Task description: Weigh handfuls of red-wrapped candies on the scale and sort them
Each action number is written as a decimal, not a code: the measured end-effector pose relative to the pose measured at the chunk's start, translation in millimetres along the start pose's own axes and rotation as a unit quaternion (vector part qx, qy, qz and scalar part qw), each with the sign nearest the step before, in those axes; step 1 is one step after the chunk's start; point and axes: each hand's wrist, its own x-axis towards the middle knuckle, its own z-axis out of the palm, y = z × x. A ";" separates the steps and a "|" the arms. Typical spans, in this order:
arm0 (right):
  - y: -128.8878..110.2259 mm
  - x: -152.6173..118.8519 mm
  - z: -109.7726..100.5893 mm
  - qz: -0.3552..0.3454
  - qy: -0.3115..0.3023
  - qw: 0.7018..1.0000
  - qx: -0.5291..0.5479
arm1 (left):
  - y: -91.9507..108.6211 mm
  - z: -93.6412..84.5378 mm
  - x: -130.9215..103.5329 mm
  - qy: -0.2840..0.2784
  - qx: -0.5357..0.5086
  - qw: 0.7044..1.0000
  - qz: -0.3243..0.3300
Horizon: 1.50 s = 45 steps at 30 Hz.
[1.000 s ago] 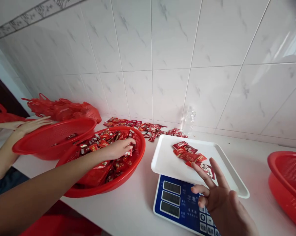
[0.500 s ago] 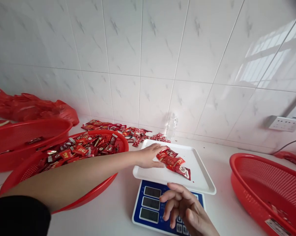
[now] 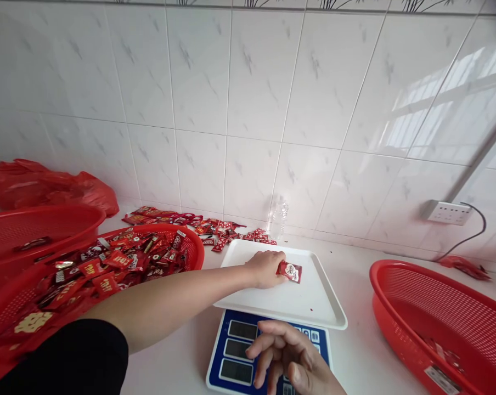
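My left hand (image 3: 266, 269) is closed on red candy packets over the white tray (image 3: 248, 299). One red packet with a white label (image 3: 292, 271) sticks out at its fingertips; the others are mostly hidden behind the fingers. Under the tray's front edge is a blue and white scale (image 3: 227, 334) with three dark displays. Above the scale's keypad hovers my right hand (image 3: 291, 356), its fingers loosely curled and apart, holding nothing. At the left, a red basket (image 3: 197, 249) is heaped with wrapped candies (image 3: 120, 260).
Loose red packets (image 3: 219, 227) and a clear bottle (image 3: 280, 216) are by the tiled wall. Another red basket (image 3: 379, 307) stands at the right, below a wall socket (image 3: 447, 213). A red basket (image 3: 95, 214) and red plastic bags (image 3: 50, 186) are at the far left.
My left hand has closed and gathered the packets that lay spread on the tray. The view has shifted slightly; my right hand still hovers above the scale.
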 end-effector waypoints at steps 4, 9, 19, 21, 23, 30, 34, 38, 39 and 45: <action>-0.3 -0.6 2.5 0.002 -0.004 1.000 0.004 | -9.2 -7.8 -2.4 0.070 -0.062 0.995 -0.039; 0.8 -2.3 3.4 0.009 -0.006 1.000 0.011 | -16.4 -20.3 -7.8 0.101 -0.082 0.991 -0.045; 0.5 0.9 5.9 0.011 -0.007 1.000 0.013 | -13.9 -9.4 -9.1 -0.104 -0.017 0.994 0.019; 1.0 2.2 5.5 0.012 -0.008 1.000 0.013 | -11.2 -10.2 -5.2 -0.157 -0.003 0.987 0.022; 2.3 2.6 5.0 0.017 -0.007 1.000 0.011 | -8.6 -10.0 -2.1 -0.165 0.004 0.986 0.025; 7.2 -1.5 4.7 0.014 0.002 1.000 -0.012 | -10.8 7.0 -0.3 -0.018 0.046 0.997 0.064; 3.8 -0.1 6.1 0.026 0.001 1.000 -0.011 | -15.4 11.0 1.5 0.027 0.015 0.997 0.066; 1.4 2.2 8.7 0.031 0.008 0.999 -0.005 | -18.3 5.3 5.6 0.067 -0.096 0.992 0.036; 1.3 2.5 9.1 0.031 0.007 0.999 -0.005 | -18.9 2.8 6.3 0.074 -0.121 0.990 0.025; -2.3 2.7 4.2 -0.051 0.074 0.995 0.048 | -21.2 -13.6 3.7 0.103 -0.164 0.981 -0.030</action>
